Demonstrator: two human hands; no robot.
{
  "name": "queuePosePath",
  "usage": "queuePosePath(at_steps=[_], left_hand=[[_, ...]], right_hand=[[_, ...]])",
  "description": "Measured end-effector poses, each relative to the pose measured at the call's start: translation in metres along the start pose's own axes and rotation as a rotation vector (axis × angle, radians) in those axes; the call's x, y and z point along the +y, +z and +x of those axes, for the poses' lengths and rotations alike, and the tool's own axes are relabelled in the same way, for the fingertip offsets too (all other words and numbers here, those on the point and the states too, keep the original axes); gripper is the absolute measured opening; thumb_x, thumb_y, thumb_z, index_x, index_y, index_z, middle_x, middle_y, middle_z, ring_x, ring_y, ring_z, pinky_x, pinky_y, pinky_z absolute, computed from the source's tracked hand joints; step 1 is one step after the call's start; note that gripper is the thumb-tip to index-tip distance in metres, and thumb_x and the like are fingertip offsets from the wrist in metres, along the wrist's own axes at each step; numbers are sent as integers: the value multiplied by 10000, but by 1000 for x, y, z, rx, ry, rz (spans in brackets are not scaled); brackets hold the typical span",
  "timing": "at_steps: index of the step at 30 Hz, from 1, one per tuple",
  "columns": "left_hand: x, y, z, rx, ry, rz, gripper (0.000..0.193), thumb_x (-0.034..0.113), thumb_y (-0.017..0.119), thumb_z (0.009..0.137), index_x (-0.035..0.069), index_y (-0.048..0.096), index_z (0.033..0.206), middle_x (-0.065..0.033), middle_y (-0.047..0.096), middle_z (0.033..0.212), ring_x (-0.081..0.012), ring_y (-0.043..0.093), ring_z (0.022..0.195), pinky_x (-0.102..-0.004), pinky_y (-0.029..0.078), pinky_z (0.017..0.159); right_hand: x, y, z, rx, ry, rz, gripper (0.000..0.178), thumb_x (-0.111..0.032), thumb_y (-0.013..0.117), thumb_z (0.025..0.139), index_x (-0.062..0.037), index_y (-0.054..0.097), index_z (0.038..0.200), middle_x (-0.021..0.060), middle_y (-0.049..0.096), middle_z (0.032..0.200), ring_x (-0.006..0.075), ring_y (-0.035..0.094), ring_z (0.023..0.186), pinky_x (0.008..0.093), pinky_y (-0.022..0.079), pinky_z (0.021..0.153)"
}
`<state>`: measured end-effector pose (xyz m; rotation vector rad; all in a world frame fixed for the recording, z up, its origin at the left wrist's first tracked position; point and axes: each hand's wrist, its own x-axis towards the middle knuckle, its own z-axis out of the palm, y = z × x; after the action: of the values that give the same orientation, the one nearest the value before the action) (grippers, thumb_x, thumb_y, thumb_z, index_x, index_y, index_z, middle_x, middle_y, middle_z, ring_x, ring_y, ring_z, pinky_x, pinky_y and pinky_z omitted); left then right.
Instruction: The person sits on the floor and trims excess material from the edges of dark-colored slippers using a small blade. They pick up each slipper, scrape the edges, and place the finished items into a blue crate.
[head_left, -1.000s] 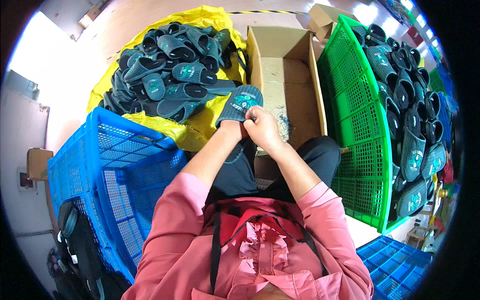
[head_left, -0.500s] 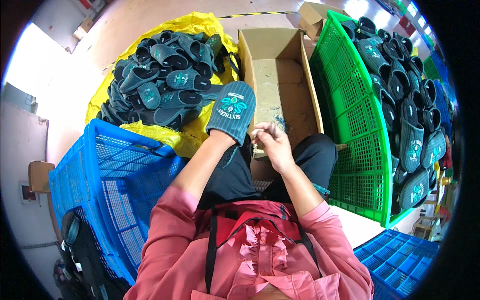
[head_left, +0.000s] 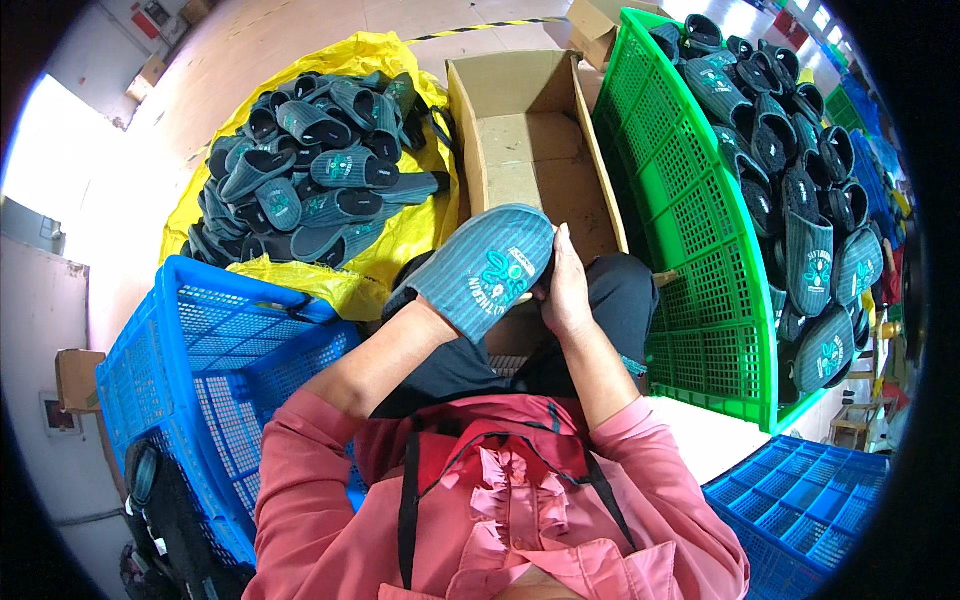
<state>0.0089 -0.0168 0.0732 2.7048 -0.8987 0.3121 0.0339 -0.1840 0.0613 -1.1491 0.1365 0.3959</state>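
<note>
Both hands are meeting at a dark, ribbed slipper (head_left: pixel 500 265) above the lap, in the middle of the frame. Left hand is hiding inside it, with only the wrist (head_left: pixel 428 322) showing at the opening, so whether its fingers are spreading or curling cannot be told. Right hand (head_left: pixel 568 290) is lying along the rounded toe end, fingers straight and close together; whether it is pinching cannot be made out, since its thumb is not showing clearly. Handling of this slipper is apparently still going on. Many similar slippers (head_left: pixel 300 165) are lying heaped on a yellow sack (head_left: pixel 345 285) at upper left, and others (head_left: pixel 812 255) are filling a green crate (head_left: pixel 690 245) at right. Which group is waiting and which is finished cannot be told.
</note>
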Motion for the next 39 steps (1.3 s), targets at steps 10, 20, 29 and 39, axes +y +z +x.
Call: queuePosePath(at_steps=[10, 20, 29, 39], left_hand=[[9, 7, -1, 102, -22, -66, 393, 291, 542, 899, 59, 596, 1211, -178, 601, 1219, -328, 551, 1171, -473, 411, 1046], [14, 5, -8, -29, -78, -58, 459, 321, 465, 962, 102, 525, 1361, -128, 524, 1405, -295, 482, 1302, -442, 340, 1130], [-12, 36, -46, 284, -16, -77, 462, 257, 546, 954, 70, 524, 1376, -154, 565, 1359, -283, 545, 1248, -409, 409, 1092], [1, 65, -69, 43, -413, -1452, 462, 223, 554, 972, 55, 498, 1398, -137, 579, 1340, -239, 577, 1197, -367, 457, 1037]], right_hand=[[10, 0, -5, 11, 4, 47, 403, -536, 421, 1019, -178, 606, 1003, -82, 562, 729, 24, 462, 537, 183, 253, 410], [8, -1, 0, 27, 94, -15, 376, -486, 503, 1006, -131, 613, 1060, -65, 555, 721, 38, 445, 506, 190, 255, 387], [8, 1, -2, 31, 45, 44, 433, -431, 497, 1025, -68, 583, 1243, -24, 655, 930, 22, 494, 614, 166, 260, 403], [31, -9, 4, -48, -10, 204, 437, -483, 456, 1027, -88, 622, 1112, 30, 667, 951, 122, 625, 833, 277, 524, 702]])
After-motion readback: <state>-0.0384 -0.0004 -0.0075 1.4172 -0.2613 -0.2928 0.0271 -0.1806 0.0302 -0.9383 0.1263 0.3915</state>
